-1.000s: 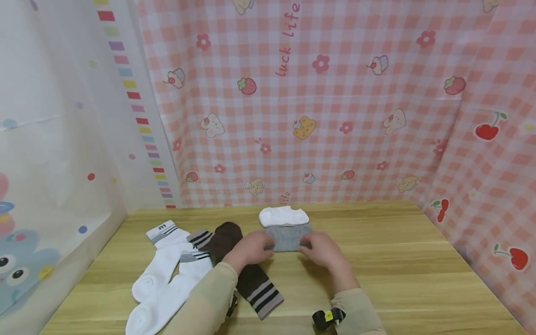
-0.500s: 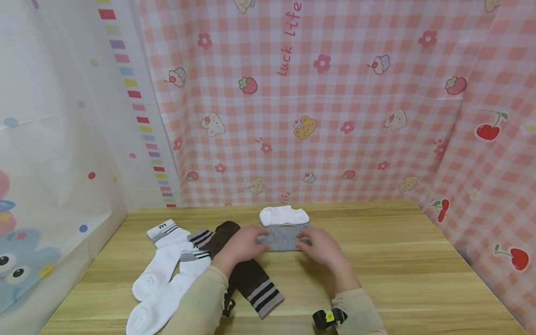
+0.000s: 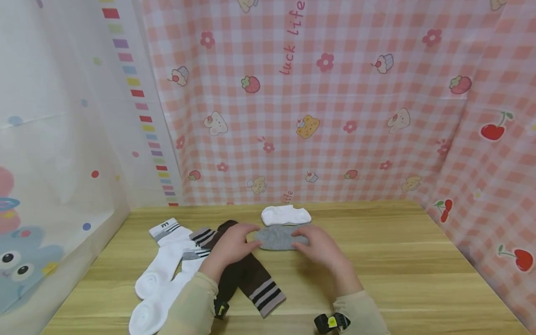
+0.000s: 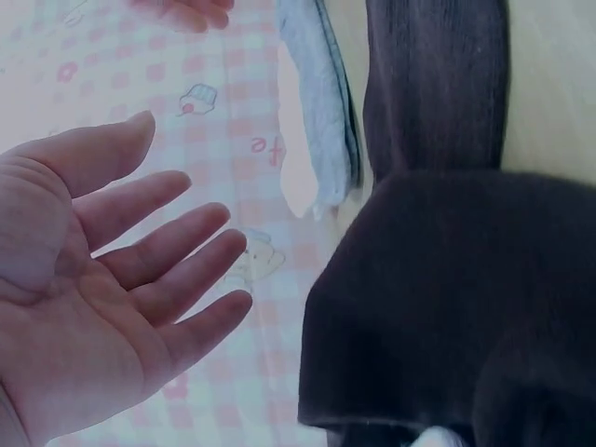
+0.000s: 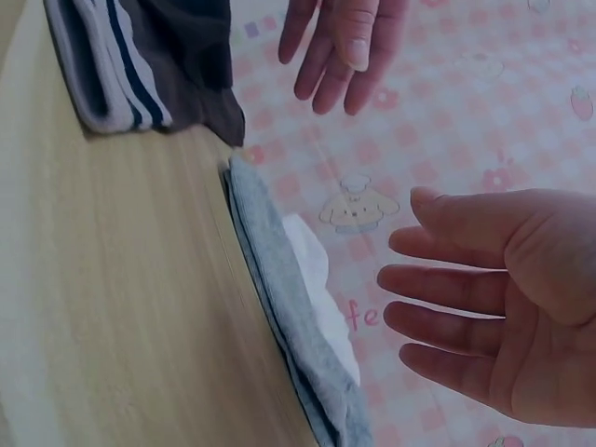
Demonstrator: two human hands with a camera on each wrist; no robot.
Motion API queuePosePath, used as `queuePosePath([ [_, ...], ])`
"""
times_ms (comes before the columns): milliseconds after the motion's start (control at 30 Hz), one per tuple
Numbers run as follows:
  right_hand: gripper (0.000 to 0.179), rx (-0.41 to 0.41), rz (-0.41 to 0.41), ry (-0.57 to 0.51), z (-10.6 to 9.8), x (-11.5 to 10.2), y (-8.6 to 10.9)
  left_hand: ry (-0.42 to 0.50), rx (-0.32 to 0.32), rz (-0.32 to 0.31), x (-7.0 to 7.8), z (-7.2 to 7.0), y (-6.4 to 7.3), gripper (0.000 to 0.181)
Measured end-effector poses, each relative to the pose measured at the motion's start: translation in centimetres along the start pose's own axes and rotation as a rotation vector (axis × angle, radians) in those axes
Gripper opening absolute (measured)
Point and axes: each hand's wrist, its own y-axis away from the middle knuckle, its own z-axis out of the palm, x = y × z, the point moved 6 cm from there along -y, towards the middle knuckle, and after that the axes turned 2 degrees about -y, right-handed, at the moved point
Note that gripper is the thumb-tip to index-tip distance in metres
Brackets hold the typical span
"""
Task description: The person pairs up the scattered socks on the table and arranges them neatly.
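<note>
A folded grey sock (image 3: 276, 237) lies flat on the table, its layers stacked as the right wrist view shows. Just beyond it lies a white low-cut sock (image 3: 286, 215). My left hand (image 3: 234, 244) is beside the grey sock's left end, above the dark brown socks (image 3: 255, 274); its fingers are spread and hold nothing in the left wrist view. Over the grey sock's right end is my right hand (image 3: 320, 244), its fingers extended and nothing gripped. Whether its fingertips touch the fabric is unclear.
White crew socks with striped cuffs (image 3: 163, 274) lie at the left, partly overlapped by the brown pair and my left sleeve. The wooden table (image 3: 402, 270) reaches back to a pink checked curtain (image 3: 347, 153).
My left hand has drawn left off the grey sock, uncovering its rounded left end. My right hand stays over the right end, its fingers lying slightly further left across the sock.
</note>
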Motion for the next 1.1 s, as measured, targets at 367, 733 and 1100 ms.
queuePosePath([
  [367, 0.022, -0.044, -0.060, -0.013, 0.7, -2.1, 0.5, -0.012, 0.085, -0.060, -1.4, -2.0, 1.5, 0.036],
  [733, 0.022, -0.047, -0.075, 0.000, 1.2, -2.9, 1.5, -0.010, 0.181, -0.125, -3.0, -4.0, 2.1, 0.037],
  [1100, 0.026, -0.102, -0.054, -0.004, 2.6, -3.6, 2.1, -0.055, 0.240, -0.173, -4.3, -5.2, 1.3, 0.040],
])
